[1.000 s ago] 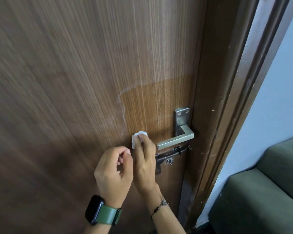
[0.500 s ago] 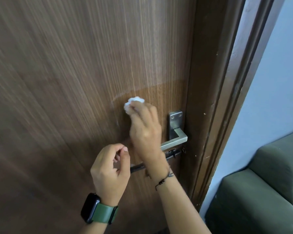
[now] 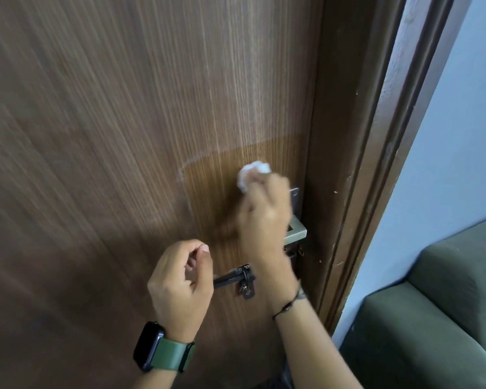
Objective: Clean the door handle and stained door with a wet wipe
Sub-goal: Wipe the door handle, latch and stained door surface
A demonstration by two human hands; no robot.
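The right hand (image 3: 264, 217) presses one balled white wet wipe (image 3: 252, 174) on the door (image 3: 124, 136), fingers seemingly curled round it, though blurred. One door handle (image 3: 296, 230) peeks out beside it. The left hand (image 3: 180, 284) hangs below, loosely curled, holding nothing.

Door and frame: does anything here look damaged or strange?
Yes. The door has a darker patch with a pale edge beside the handle, where the right hand presses the wipe. The frame shows small pale chips in its finish.
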